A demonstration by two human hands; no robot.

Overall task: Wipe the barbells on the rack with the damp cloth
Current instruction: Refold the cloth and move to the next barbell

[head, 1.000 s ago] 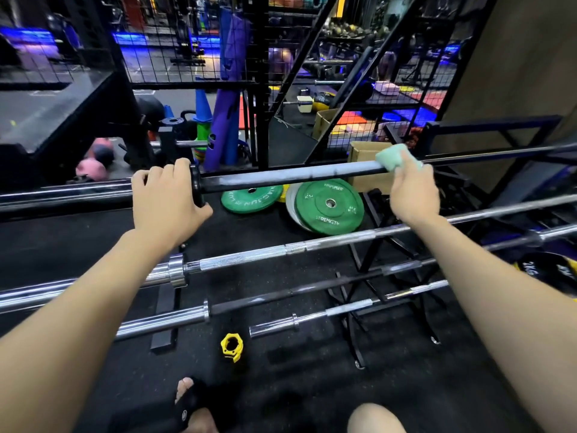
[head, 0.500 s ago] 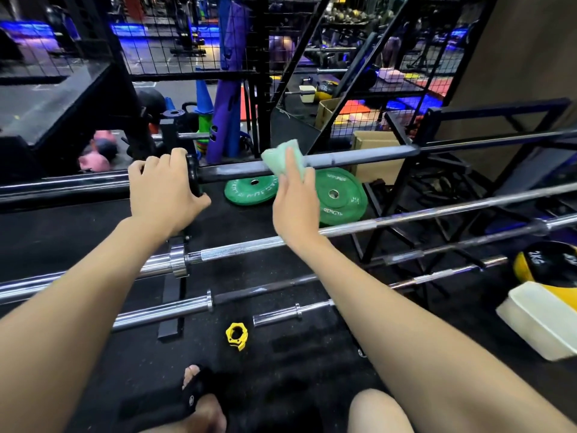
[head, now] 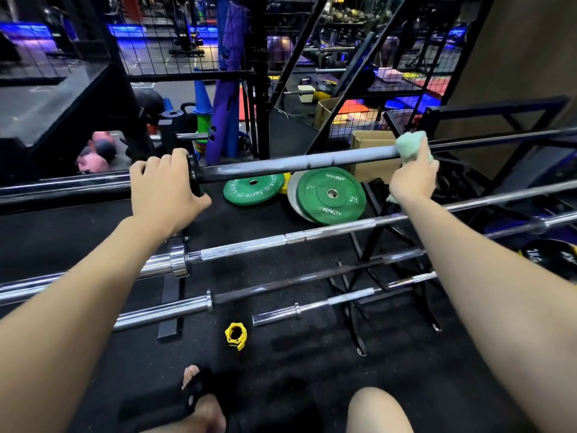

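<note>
The top barbell [head: 296,164], dark with a greyish damp stretch, lies across the black rack [head: 371,245]. My left hand [head: 165,192] grips it at the collar on the left. My right hand [head: 413,179] presses a pale green cloth [head: 409,148] around the shaft at the right, near the rack's upright. Below it lie a chrome barbell [head: 249,250], a darker barbell [head: 281,285] and a short chrome bar [head: 343,296].
Green weight plates [head: 331,195] lean on the floor behind the bars beside a cardboard box [head: 371,151]. A yellow collar clamp [head: 236,335] lies on the black floor by my foot [head: 199,398]. A wire mesh partition [head: 187,35] stands behind. A black and yellow plate [head: 552,254] sits at right.
My right hand has slid the cloth along the top barbell, from its left part near the collar back out to the right. My left hand has kept its grip.
</note>
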